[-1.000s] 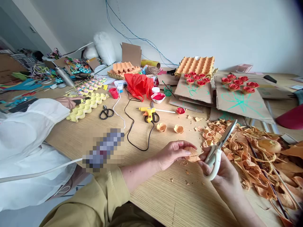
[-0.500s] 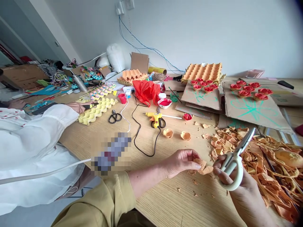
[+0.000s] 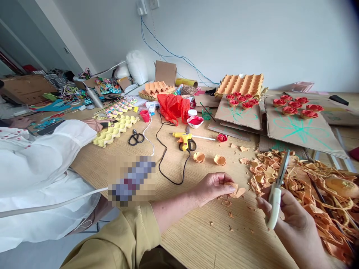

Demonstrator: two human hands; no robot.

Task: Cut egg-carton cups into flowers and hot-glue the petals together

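Observation:
Between the thumb and fingers of my left hand is a small orange egg-carton piece, its cut edges sticking out to the right. My right hand is wrapped round white-handled scissors, blades pointing up and away, apart from the piece. Small orange scraps lie on the table below. Beyond my left hand stand two orange petal cups, and a single red-painted flower lies farther back.
A heap of orange cuttings covers the right side. Behind are a yellow glue gun, a bowl of red paint, black scissors and cardboard bearing red flowers. A co-worker's white sleeve reaches in beside a yellow egg tray.
My right hand has moved right, away from the egg-carton piece, and the scissors have turned more upright. My left hand keeps the piece. The view has shifted left since the first frame.

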